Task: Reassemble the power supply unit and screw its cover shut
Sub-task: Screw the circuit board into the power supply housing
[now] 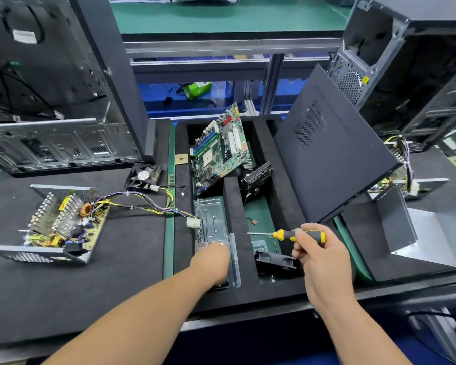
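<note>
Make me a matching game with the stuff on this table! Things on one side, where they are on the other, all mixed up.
Things:
1. yellow-and-black screwdriver
2. open power supply unit with bare circuit board
3. green motherboard
4. small black square fan

Places:
A. lying flat on the black mat behind the power supply
B. leaning tilted in the black foam tray
C. gripped in the right hand
D. on the black mat at the far left, cover off

Pairs: 1-C, 2-D, 3-B, 4-A
</note>
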